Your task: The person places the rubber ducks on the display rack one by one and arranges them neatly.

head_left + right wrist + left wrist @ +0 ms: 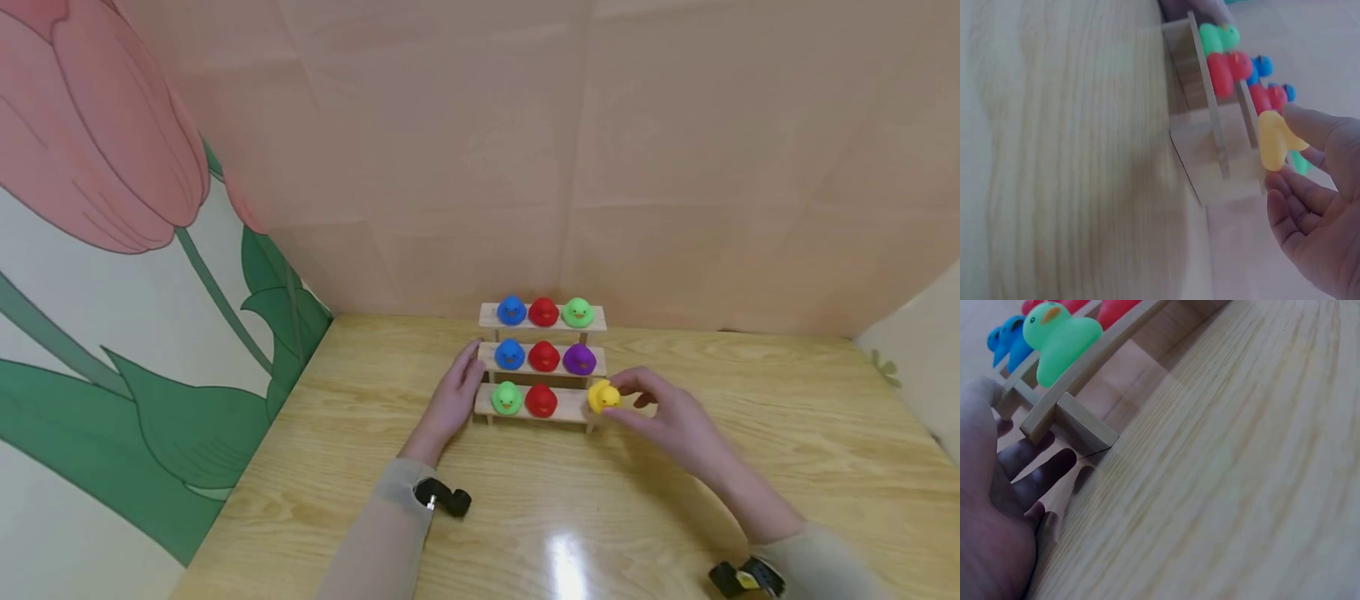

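Note:
A yellow rubber duck (603,397) is pinched between the thumb and fingers of my right hand (678,421), over the right end of the lowest step of a wooden three-step rack (572,404). My left hand (450,400) lies along the rack's left side, its fingers loosely extended at the step ends in the left wrist view. On the lowest step sit a green duck (507,398) and a red duck (541,401). The middle step carries blue, red and purple (580,359) ducks. Blue, red and green (578,312) ducks stand on the top step.
The rack stands on a wood-grain table (525,500) close to a pinkish-beige backdrop (465,167). A panel with a large tulip print (112,125) borders the left edge. Each wrist wears a black camera mount, such as the left one (442,497).

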A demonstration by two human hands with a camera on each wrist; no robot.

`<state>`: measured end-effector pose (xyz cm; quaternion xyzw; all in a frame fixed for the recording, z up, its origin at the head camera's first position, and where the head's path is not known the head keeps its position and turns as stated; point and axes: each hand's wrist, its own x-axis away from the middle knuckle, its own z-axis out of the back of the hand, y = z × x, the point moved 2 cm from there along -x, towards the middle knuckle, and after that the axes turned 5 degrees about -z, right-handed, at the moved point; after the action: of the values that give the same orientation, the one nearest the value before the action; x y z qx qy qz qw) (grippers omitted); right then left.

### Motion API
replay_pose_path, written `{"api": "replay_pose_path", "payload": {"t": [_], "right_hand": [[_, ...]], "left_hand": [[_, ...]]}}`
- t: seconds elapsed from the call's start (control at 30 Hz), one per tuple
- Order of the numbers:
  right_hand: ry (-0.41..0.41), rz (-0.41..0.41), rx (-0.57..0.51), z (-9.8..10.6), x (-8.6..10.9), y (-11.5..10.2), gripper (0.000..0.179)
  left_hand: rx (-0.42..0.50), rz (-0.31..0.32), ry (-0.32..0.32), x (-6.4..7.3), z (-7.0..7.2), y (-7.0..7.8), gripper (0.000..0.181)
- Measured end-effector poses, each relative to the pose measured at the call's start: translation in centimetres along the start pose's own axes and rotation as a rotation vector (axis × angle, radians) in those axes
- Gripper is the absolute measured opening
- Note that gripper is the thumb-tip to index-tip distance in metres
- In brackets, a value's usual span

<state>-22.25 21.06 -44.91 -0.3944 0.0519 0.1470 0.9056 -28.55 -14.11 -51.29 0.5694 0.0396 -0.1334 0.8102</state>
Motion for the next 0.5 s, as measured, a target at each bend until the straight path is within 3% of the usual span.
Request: {"api": "replay_pose_path", "payload": {"t": [0.5], "right_hand": [[-0.03,-0.009,-0.009,-3.1,-0.8,-1.2,0.027]], "left_hand": [[0.012,-0.024,0.004,-0.1,0.0,0.0,0.064]]}}
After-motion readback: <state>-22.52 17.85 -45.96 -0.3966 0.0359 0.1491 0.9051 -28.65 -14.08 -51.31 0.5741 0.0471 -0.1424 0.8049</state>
